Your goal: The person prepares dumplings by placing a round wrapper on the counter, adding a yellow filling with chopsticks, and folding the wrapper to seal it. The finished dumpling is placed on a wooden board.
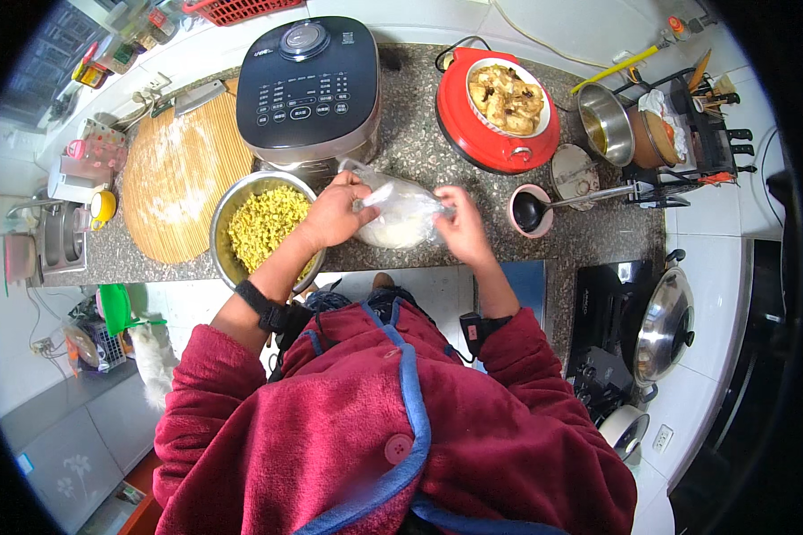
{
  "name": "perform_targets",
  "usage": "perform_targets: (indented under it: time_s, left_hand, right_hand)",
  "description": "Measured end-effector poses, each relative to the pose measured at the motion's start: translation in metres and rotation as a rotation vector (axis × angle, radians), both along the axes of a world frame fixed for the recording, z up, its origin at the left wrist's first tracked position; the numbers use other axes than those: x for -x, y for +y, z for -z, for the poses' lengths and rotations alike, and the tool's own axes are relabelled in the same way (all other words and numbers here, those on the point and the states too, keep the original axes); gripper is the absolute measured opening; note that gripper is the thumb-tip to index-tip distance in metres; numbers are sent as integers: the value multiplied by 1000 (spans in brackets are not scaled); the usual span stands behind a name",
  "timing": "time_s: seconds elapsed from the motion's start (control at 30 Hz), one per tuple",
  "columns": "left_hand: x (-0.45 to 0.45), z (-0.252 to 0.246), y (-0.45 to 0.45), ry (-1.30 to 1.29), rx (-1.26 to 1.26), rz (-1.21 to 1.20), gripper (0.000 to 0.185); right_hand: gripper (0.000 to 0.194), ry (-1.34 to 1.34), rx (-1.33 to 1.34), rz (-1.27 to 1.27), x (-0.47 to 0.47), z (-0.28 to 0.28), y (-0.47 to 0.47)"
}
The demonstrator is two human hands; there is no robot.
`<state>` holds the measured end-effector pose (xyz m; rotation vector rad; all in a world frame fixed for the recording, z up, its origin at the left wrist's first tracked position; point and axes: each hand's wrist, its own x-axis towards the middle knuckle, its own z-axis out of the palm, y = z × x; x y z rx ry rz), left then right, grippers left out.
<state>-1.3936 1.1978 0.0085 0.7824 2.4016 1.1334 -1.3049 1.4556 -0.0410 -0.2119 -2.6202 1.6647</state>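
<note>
A clear plastic bag [401, 210] with something pale in it lies near the counter's front edge. My left hand [338, 210] pinches its left side, and my right hand [462, 224] grips its right side. What the bag holds is blurred by the plastic. Just left of it, partly under my left forearm, stands a steel bowl [218, 234] of chopped yellow-green filling [268, 221]. Farther left lies a round slatted board [174, 180] dusted with white powder, a cleaver [199, 97] resting at its back edge.
Behind the bag stands a black-topped electric cooker [308, 87]. A red electric pan [452, 114] carries a dish of cooked food [508, 100]. At right are a pink bowl with a black ladle [528, 210], a steel pot [605, 124] and a knife rack [699, 134]. A white furry animal [152, 364] is at lower left.
</note>
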Motion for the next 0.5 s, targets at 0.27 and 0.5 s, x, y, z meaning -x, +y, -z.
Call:
perform_targets:
  time_s: [0.27,0.5]
  left_hand:
    - [-14,-45,-32,-87,-136,-129,21]
    - [-25,-40,-44,-453,-301,-424,31]
  right_hand:
    - [23,192,-441,-140,19,2,-19]
    - [11,111,73,500,21,-14,-18]
